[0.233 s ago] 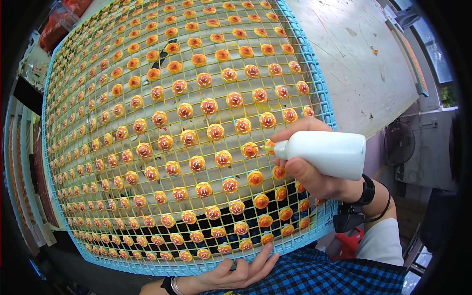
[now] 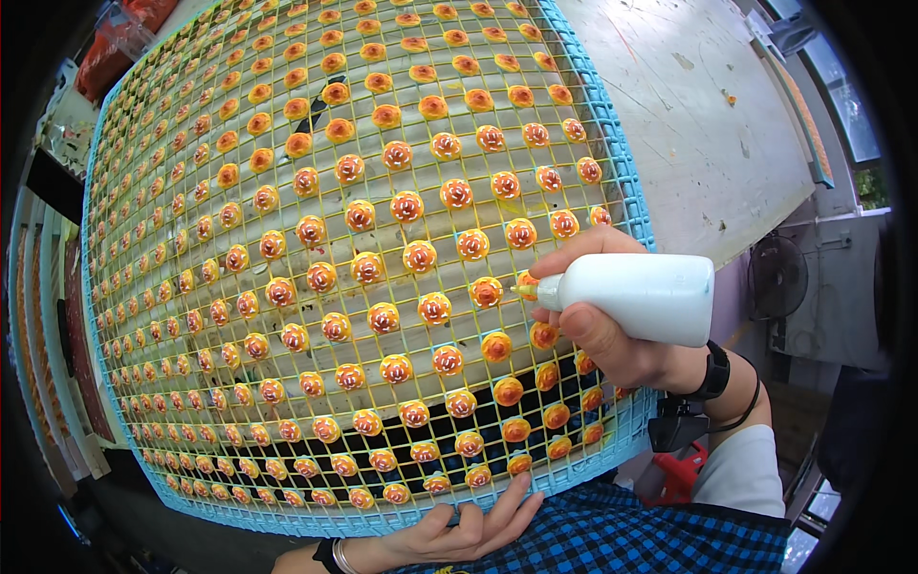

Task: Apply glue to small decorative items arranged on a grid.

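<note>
In my right hand (image 2: 612,335) is a white squeeze bottle (image 2: 636,298), held sideways with its thin nozzle (image 2: 524,289) pointing left. The nozzle tip is beside an orange flower-shaped piece (image 2: 486,293) that bears a few white marks. Below me spreads a large yellow grid (image 2: 363,311) in a blue woven rim (image 2: 622,177). Rows of orange and yellow flower pieces sit on its strands. Many carry white strokes; those at the lower right, such as one flower piece (image 2: 508,390), are plain orange. My left hand (image 2: 469,531) holds the near rim, its fingertips curled against it.
A pale worktable (image 2: 698,124) lies under the grid and extends to the right. A dark fan (image 2: 779,273) stands beyond it at the right. Something red (image 2: 674,476) shows beneath my right forearm. Stacked frame edges (image 2: 43,325) stand along the left side.
My right hand and the bottle have shifted very slightly to the right, the nozzle tip with them. My left hand and the grid have not moved.
</note>
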### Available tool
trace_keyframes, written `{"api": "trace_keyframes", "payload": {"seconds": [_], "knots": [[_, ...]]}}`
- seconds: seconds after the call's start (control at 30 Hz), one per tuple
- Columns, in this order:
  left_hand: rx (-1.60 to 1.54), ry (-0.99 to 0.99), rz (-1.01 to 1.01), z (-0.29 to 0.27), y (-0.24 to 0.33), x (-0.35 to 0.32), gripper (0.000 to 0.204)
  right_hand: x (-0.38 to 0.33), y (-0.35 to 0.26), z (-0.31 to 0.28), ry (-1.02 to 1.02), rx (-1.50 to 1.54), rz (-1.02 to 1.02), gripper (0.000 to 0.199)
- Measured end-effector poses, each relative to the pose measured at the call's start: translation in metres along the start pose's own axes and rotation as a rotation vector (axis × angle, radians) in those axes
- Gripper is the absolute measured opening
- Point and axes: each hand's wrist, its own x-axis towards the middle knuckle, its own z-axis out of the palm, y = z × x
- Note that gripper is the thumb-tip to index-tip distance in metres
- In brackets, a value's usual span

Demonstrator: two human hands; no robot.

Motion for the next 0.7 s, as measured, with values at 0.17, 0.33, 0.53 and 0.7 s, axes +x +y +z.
{"api": "trace_keyframes", "payload": {"seconds": [0.17,0.33,0.53,0.7], "knots": [[0.002,0.000,0.005,0.000,0.000,0.000,0.035,0.001,0.006,0.001,0.012,-0.059,-0.098,0.020],[0.008,0.000,-0.003,0.000,0.000,0.000,0.035,0.003,0.007,0.000,0.006,-0.090,-0.118,0.022],[0.014,0.000,0.005,-0.001,-0.001,0.000,0.035,0.006,-0.001,-0.005,-0.062,-0.226,-0.164,0.023],[0.008,-0.009,0.008,-0.001,-0.002,0.000,0.035,0.006,-0.009,-0.002,-0.059,-0.127,-0.015,0.026]]}}
